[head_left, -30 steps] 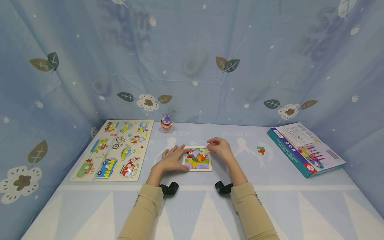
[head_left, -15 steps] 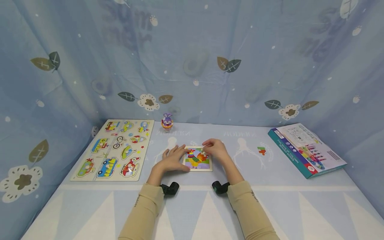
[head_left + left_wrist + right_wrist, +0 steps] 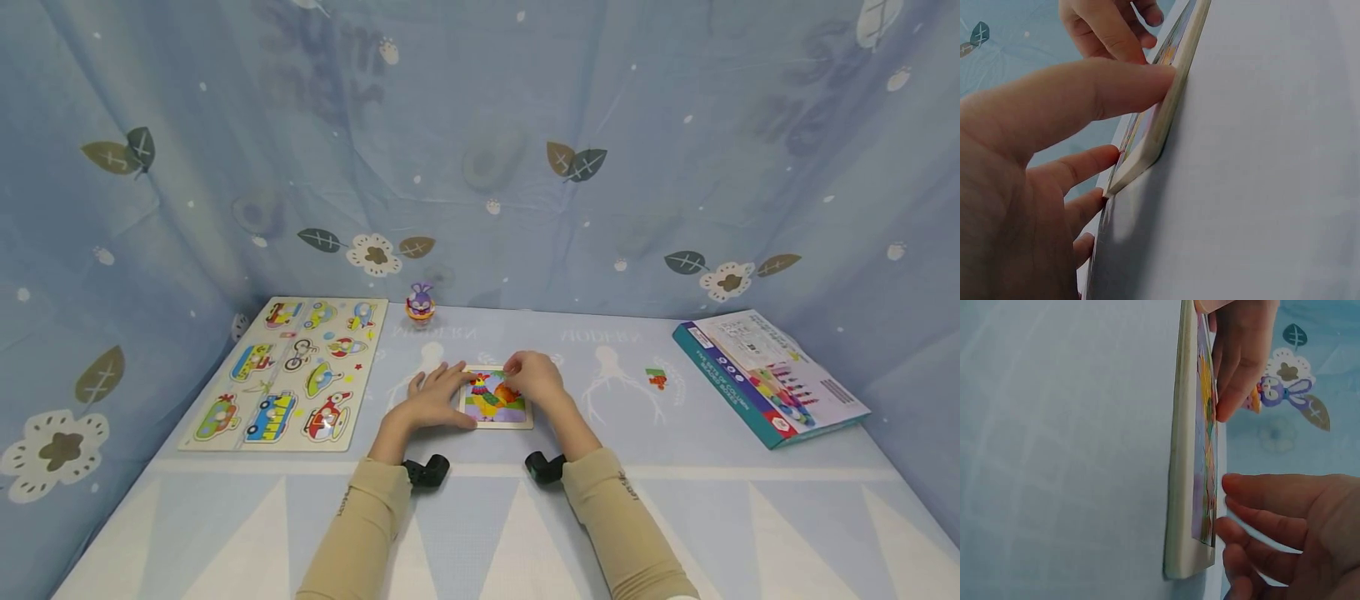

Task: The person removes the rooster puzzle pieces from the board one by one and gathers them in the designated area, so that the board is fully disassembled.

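On the pale cloth [image 3: 712,442], midway between the two forearms, lies a small framed puzzle [image 3: 491,404] showing a rooster. The left hand [image 3: 429,404] is spread along its left side, thumb on the near edge and fingertips reaching the far side. The right hand [image 3: 540,379] bends down over the far right corner with its fingertips drawn together; whether they pinch a piece cannot be told. Tan sleeves [image 3: 356,508] carry small dark lettering, too fine to read.

A green and orange-red loose piece [image 3: 656,379] lies to the right, well apart from the frame, with plain cloth between them. Beyond it a box [image 3: 772,375] sits askew; its teal side reads "FIVE SETS OF COLUMN", with a second line below. At left, a vehicle board [image 3: 264,335] ends short of the left hand. A purple rabbit figure [image 3: 421,304] stands near the cloth's back edge.
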`<state>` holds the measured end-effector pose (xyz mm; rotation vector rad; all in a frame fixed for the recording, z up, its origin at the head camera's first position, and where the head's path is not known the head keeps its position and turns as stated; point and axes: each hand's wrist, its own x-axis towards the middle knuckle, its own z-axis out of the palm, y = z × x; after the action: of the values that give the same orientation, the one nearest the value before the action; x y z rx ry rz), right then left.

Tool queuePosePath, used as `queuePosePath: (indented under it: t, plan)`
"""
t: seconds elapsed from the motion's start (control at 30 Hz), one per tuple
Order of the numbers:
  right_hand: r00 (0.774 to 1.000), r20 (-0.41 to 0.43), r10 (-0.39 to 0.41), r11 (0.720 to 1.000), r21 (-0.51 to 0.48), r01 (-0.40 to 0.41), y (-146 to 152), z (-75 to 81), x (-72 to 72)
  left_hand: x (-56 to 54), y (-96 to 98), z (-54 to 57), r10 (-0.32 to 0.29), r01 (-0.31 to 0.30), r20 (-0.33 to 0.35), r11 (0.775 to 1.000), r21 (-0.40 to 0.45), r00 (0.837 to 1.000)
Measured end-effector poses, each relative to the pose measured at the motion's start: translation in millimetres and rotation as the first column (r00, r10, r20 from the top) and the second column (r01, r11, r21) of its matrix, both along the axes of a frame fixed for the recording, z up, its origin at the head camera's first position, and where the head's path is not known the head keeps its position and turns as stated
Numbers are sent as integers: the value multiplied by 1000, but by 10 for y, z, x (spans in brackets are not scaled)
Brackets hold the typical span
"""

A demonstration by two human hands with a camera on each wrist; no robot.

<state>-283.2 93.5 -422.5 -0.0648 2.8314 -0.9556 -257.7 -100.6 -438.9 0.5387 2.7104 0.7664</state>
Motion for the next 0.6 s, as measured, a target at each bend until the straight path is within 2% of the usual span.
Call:
queuePosePath:
  t: [0.13,0.23,0.33,0.6]
  plan:
    - [1000,14,17,995,103,-18,-14,1,-4,1,1,-5,-2,2,-3,1000,1,1000]
    - [1000,0,29,993,114,-29,-14,-4,-12,-1,3,-4,0,0,-3,1000,2,1000]
    - [999,-19,38,996,82,-36,-6,-12,-18,-1,5,-4,2,-2,-3,1000,1,1000]
    - [1000,-10,9,994,-107,-10,28,-53,-24,2,5,-12,7,-7,3,1000,-9,1000]
